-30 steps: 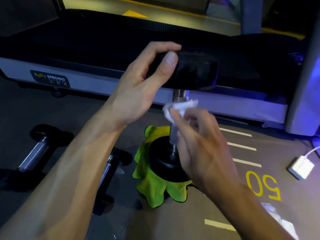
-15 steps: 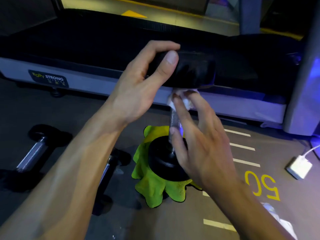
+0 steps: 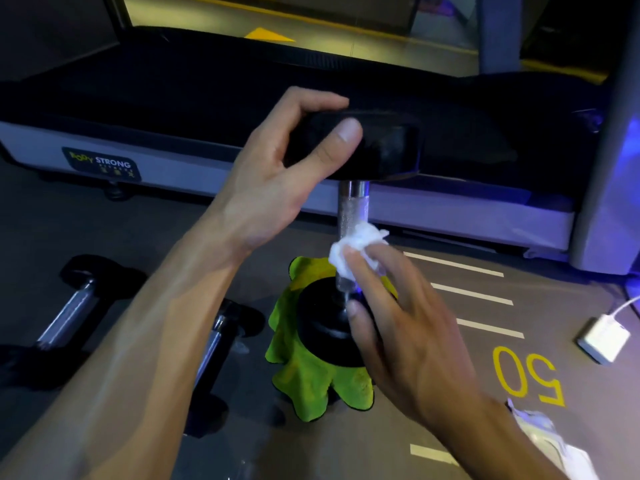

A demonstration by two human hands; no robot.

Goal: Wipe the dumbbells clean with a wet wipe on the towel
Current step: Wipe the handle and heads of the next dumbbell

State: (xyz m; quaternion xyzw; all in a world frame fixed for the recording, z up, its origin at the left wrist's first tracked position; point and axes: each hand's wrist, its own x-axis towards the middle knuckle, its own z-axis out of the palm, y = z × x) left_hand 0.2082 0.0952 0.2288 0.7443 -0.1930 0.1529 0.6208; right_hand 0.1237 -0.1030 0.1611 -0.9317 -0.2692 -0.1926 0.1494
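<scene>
Wiping the dumbbell's handle

My left hand (image 3: pixel 277 174) grips the upright dumbbell (image 3: pixel 349 209) steady on the towel (image 3: pixel 304 379) while my right hand (image 3: pixel 401 327) fingers pinch the wipe (image 3: pixel 356 251) against it.

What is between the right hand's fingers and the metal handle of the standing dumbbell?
In the head view, a crumpled white wet wipe lies between the right hand and the dumbbell's metal handle, pressed against it.
</scene>
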